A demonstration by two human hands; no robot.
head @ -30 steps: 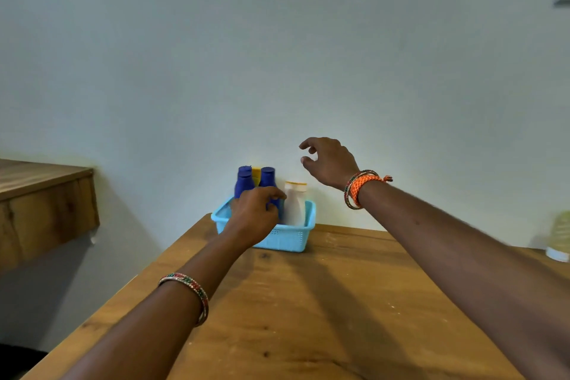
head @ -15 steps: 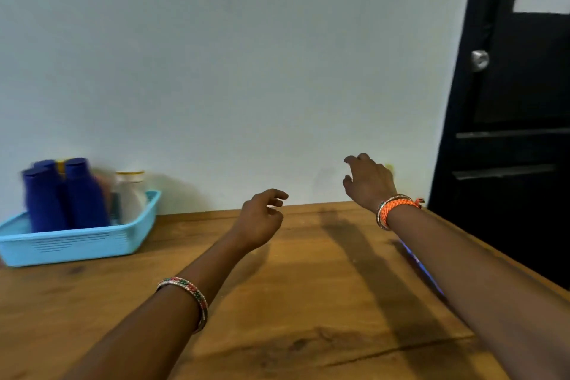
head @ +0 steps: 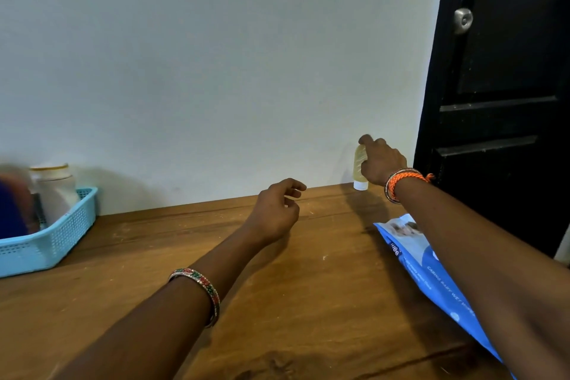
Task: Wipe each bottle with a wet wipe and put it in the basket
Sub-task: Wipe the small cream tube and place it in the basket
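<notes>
A small pale yellow bottle (head: 359, 165) with a white cap stands cap-down at the table's far right edge against the wall. My right hand (head: 381, 160) wraps its fingers round that bottle from the right. My left hand (head: 277, 210) hovers over the middle of the wooden table (head: 277, 302) with fingers loosely curled, holding nothing. The light blue basket (head: 58, 241) sits at the far left and holds a white bottle (head: 55, 188) and a blurred dark blue bottle (head: 10, 210). A blue pack of wet wipes (head: 431, 274) lies under my right forearm.
A pale wall runs along the table's far edge. A black door (head: 499, 86) with a round metal knob (head: 462, 20) stands just right of the table.
The view swung right, away from the basket. My left hand left the bottles in the basket. My right hand reached to the far right and closed on the small yellow bottle.
</notes>
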